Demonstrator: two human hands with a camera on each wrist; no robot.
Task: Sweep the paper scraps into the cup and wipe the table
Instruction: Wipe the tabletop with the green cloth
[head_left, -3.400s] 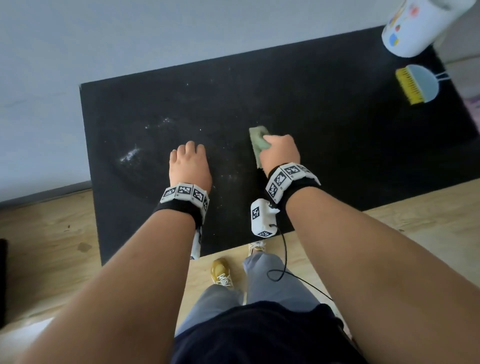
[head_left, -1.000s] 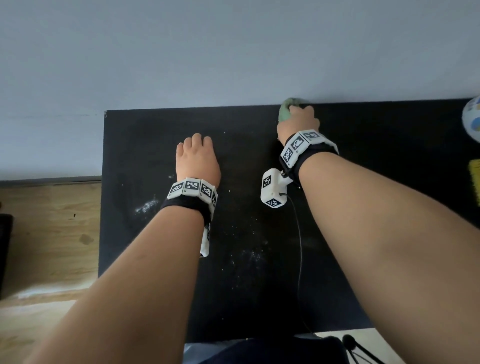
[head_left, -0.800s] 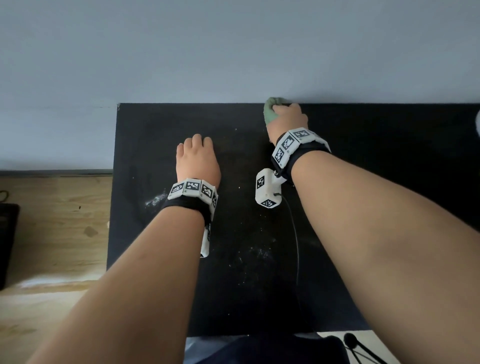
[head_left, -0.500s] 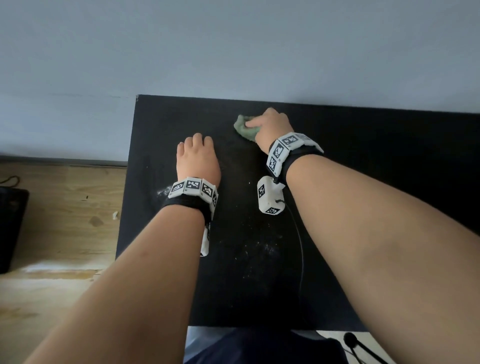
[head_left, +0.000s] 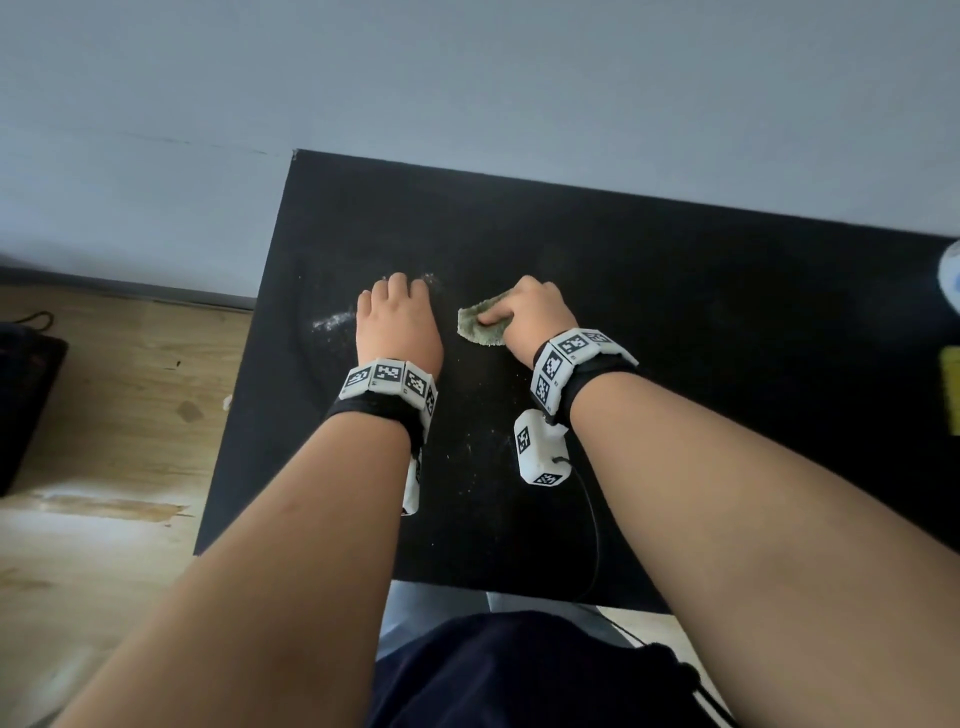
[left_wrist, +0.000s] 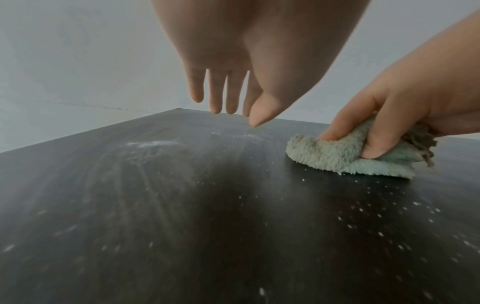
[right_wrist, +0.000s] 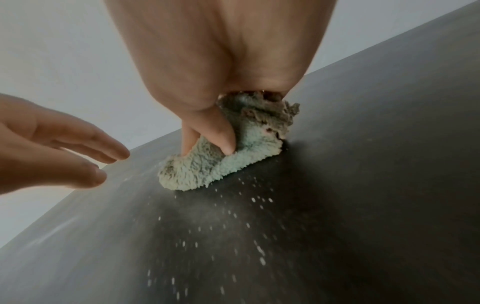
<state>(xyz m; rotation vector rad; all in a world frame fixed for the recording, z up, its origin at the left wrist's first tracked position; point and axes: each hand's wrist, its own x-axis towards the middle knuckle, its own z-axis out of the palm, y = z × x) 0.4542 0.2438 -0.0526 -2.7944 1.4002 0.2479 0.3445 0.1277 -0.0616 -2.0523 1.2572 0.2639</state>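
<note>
My right hand (head_left: 524, 312) grips a fluffy green cloth (head_left: 480, 326) (left_wrist: 337, 154) (right_wrist: 215, 166) and presses it on the black table (head_left: 675, 312), left of centre. Thumb and forefinger pinch the cloth from above. My left hand (head_left: 397, 322) (left_wrist: 228, 98) hovers just left of the cloth with straight, relaxed fingers, holding nothing. White dust and tiny paper specks (left_wrist: 155, 144) (right_wrist: 254, 201) lie around both hands, with a smear (head_left: 332, 321) left of the left hand. An edge of the white cup (head_left: 950, 275) shows at the far right.
A yellow brush edge (head_left: 951, 395) sits at the table's right margin. The table backs onto a pale wall (head_left: 467, 78). Wooden floor (head_left: 104, 415) lies to the left, with a dark object (head_left: 26, 395) on it. A cable (head_left: 592, 530) hangs from my right wrist camera.
My right hand has drawn the cloth from the table's far edge back toward me and leftward, ending beside the left hand. The left hand stayed in place over the table.
</note>
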